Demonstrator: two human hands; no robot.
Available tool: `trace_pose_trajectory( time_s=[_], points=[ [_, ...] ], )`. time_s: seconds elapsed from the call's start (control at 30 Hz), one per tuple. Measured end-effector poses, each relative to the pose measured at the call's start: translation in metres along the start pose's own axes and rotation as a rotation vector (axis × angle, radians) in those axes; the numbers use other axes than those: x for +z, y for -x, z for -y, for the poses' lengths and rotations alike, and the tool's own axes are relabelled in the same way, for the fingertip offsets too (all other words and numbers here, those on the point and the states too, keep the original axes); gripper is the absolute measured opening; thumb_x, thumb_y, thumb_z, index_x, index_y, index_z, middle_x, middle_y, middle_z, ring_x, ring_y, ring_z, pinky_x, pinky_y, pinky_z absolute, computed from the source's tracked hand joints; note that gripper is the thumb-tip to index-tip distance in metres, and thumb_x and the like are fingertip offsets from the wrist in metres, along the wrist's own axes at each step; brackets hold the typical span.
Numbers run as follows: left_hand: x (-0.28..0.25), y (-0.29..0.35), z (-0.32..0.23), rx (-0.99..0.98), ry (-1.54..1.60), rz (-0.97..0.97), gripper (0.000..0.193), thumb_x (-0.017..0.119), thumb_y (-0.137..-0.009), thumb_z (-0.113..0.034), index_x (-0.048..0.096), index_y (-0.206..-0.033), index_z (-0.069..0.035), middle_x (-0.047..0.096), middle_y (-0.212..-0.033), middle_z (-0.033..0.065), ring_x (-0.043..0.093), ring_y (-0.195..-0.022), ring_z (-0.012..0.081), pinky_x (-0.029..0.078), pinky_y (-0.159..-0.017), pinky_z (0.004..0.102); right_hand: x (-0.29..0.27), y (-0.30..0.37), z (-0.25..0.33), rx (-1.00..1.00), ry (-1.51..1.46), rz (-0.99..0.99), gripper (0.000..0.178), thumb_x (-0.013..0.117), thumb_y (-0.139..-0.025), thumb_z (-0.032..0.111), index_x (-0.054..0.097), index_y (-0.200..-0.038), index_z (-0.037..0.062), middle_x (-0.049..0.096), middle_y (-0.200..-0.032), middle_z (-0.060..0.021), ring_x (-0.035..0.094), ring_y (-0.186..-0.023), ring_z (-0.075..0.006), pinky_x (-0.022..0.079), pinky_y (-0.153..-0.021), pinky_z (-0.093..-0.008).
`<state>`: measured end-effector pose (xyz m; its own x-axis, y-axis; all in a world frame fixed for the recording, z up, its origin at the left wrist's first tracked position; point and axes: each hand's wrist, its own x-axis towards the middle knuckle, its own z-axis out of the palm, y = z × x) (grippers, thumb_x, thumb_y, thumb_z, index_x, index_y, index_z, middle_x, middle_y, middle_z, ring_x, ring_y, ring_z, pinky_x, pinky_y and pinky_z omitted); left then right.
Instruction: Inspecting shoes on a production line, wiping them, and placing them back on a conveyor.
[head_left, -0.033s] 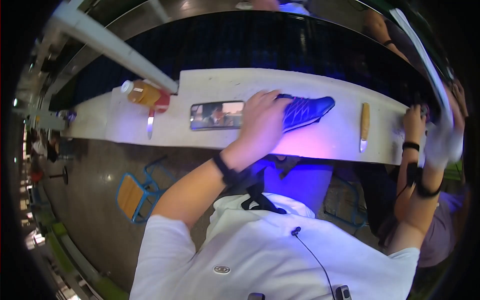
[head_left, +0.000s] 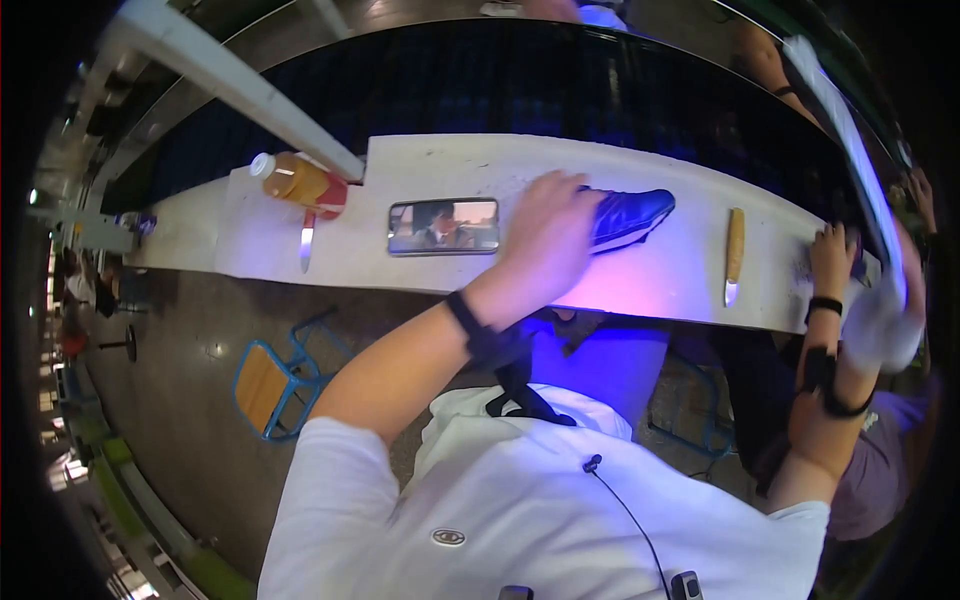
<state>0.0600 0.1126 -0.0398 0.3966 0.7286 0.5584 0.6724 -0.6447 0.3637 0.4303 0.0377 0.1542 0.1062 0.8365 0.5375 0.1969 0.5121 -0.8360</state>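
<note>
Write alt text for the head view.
The left hand holds a blue shoe at a white bench, beside a lit phone. A knife lies right of the shoe; left of the phone are a bottle and second knife.

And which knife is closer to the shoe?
The yellow-handled knife, right of the shoe. The other knife lies left of the phone, by the bottle.

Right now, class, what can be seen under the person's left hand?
The left hand lies over the left end of a dark blue shoe; its right end shows. The covered part, and anything beneath the palm, cannot be seen.
</note>
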Motion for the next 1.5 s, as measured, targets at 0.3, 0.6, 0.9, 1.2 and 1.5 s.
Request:
trace_pose_trajectory(
  time_s=[0.3, 0.6, 0.9, 1.2, 1.5],
  points=[
    [0.037, -0.046, -0.028, -0.133, 0.120, 0.583, 0.042, 0.070, -0.098, -0.040, 0.070, -0.105, 0.001, 0.075, -0.102, 0.0217, 0.073, -0.102, 0.0374, 0.054, -0.094, 0.0468, 0.081, 0.116, -0.056, 0.311, 0.321, -0.171, 0.018, 0.071, -0.103, 0.016, 0.069, -0.110, 0.0002, 0.065, -0.100, 0.0011, 0.057, -0.088, -0.0084, 0.047, -0.081, -0.0254],
    [-0.014, 0.014, -0.056, 0.034, 0.731, -0.053, 0.050, 0.078, -0.095, -0.023, 0.056, -0.132, 0.001, 0.066, -0.126, 0.0211, 0.065, -0.115, 0.0398, 0.051, -0.102, 0.0481, 0.115, 0.158, -0.068, 0.308, -0.191, -0.295, 0.061, 0.072, -0.099, 0.058, 0.058, -0.121, 0.0025, 0.074, -0.116, -0.0163, 0.072, -0.115, -0.0307, 0.055, -0.105, -0.0460],
    [-0.053, 0.027, -0.060, 0.208, 0.713, 0.004, 0.033, 0.082, -0.083, 0.001, 0.063, -0.109, -0.006, 0.069, -0.135, 0.0233, 0.071, -0.115, 0.0458, 0.059, -0.098, 0.0470, 0.156, 0.139, -0.052, 0.402, -0.482, 0.090, 0.030, 0.088, -0.085, 0.012, 0.060, -0.093, 0.0030, 0.061, -0.146, -0.0307, 0.062, -0.134, -0.0361, 0.049, -0.112, -0.0479],
    [-0.046, 0.070, -0.088, -0.106, 1.046, -0.028, 0.044, 0.081, -0.097, -0.027, 0.050, -0.115, -0.004, 0.055, -0.150, 0.0382, 0.049, -0.147, 0.0505, 0.033, -0.124, 0.0571, 0.185, 0.165, -0.060, 0.176, -0.390, -0.026, 0.033, 0.090, -0.085, 0.014, 0.059, -0.096, 0.0081, 0.067, -0.139, -0.0279, 0.061, -0.138, -0.0384, 0.031, -0.126, -0.0577],
    [-0.049, 0.079, -0.090, -0.191, 1.104, -0.062, 0.045, 0.084, -0.093, -0.030, 0.047, -0.103, -0.006, 0.056, -0.148, 0.0386, 0.041, -0.151, 0.0549, 0.027, -0.126, 0.0596, 0.181, 0.170, -0.065, 0.136, -0.317, 0.067, 0.036, 0.091, -0.084, 0.015, 0.058, -0.098, 0.0105, 0.069, -0.136, -0.0256, 0.064, -0.134, -0.0386, 0.033, -0.126, -0.0588]
  ],
)
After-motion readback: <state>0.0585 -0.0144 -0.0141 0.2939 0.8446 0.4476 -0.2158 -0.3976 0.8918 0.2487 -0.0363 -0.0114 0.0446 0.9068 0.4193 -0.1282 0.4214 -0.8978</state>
